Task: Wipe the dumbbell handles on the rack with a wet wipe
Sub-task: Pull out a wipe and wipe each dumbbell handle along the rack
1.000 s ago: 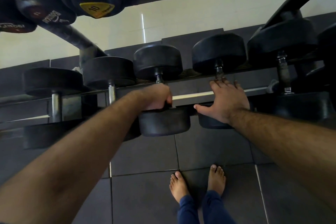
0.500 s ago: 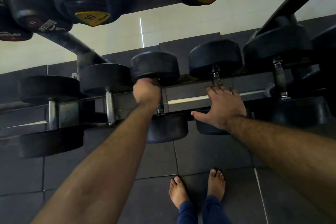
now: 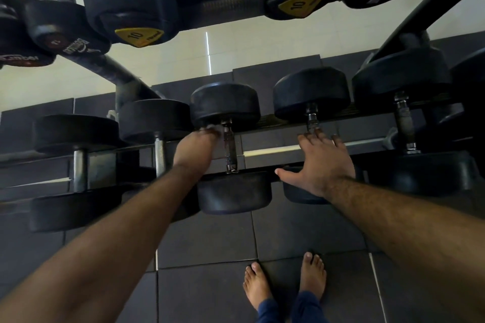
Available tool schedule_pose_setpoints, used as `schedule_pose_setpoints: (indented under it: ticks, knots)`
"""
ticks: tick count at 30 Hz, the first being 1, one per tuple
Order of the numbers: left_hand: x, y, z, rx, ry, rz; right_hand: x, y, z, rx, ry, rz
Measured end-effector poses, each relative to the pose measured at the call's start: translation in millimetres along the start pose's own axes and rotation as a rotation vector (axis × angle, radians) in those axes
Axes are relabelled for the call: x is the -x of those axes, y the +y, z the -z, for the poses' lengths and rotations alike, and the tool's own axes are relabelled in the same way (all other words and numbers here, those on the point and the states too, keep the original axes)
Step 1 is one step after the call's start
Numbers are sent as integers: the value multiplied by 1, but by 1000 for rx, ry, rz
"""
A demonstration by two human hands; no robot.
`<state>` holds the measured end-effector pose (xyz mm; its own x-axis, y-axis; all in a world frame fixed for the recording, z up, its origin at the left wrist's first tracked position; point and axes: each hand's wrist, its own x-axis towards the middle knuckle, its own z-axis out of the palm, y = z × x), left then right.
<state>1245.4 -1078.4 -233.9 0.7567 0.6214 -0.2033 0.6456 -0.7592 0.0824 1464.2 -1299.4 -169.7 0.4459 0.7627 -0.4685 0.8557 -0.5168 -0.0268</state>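
Note:
Black rubber dumbbells lie in a row on the lower rack rail [image 3: 270, 151]. My left hand [image 3: 195, 151] is at the far end of the middle dumbbell's metal handle [image 3: 230, 151], just under its far head [image 3: 225, 102]. It pinches a white wet wipe [image 3: 213, 128], of which only a small bit shows at my fingertips. Most of that handle is bare to the right of my hand. My right hand [image 3: 322, 162] lies flat, fingers straight, over the neighbouring dumbbell's handle [image 3: 312, 119] and hides its near part.
More dumbbells sit to the left [image 3: 78, 136] and right [image 3: 404, 123] on the same rail. An upper rack tier with 10-marked dumbbells [image 3: 131, 8] hangs overhead. My bare feet [image 3: 258, 286] stand on dark floor tiles below the rack.
My left hand slid along the middle handle from its near end to its far end, uncovering the metal. My right hand stayed on the neighbouring handle.

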Motion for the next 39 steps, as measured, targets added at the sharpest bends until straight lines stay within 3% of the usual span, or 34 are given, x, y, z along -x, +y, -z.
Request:
schedule_pose_setpoints:
  ticks: [1, 3, 5, 7, 9, 11, 14, 16, 17, 20, 21, 23, 25, 27, 29, 31, 33, 35, 37, 39]
  knots:
    - [3, -2, -3, 190, -14, 212, 0, 0, 0, 3, -2, -2]
    - [2, -1, -10, 820, -7, 660, -1, 0, -2, -1, -5, -4]
    - [-10, 8, -14, 1456, -34, 949, -1, -1, -2, -6, -6, 0]
    - [-30, 15, -23, 1721, -15, 980, -2, -1, -1, -5, -3, 3]
    - [-41, 25, -25, 1805, -84, 923, -3, -1, -1, -6, -2, 3]
    - [-44, 28, -21, 1774, -196, 861, -4, 0, -3, -18, 1, 6]
    - [-30, 14, -19, 1347, -533, 779, -4, 2, -5, -20, 3, 9]
    - [-22, 0, -20, 1114, -676, 778, -5, 3, -5, -17, 1, 12]
    - [-21, -5, -20, 1116, -657, 781, -5, 3, -5, -15, 2, 12]
    - [-30, 1, -20, 1427, -305, 779, -6, 2, -7, -10, 5, 7]
    - [-32, 8, -19, 1586, -260, 760, -6, 2, -8, -9, 6, 5]
    - [-28, 21, -18, 1740, -350, 721, -6, 1, -8, -7, 4, -1]
    - [-16, 20, -19, 1548, -581, 665, -6, 1, -7, -14, 2, -3]
    - [-5, 8, -15, 1155, -724, 583, -6, 2, -6, -16, 4, 5]
    - [-7, 1, -12, 1027, -626, 566, -6, 3, -7, -17, 13, 11]
    - [-18, 0, -15, 1225, -379, 663, -6, 4, -8, -19, 11, 15]
    - [-27, 7, -21, 1499, -285, 689, -5, 3, -8, -17, 9, 18]
    - [-24, 14, -25, 1547, -469, 633, -5, 3, -9, -17, 21, 14]
    - [-12, 11, -25, 1293, -720, 520, -6, 3, -9, -11, 28, 14]
    - [-7, 1, -23, 1040, -854, 419, -6, 4, -8, -8, 26, 14]
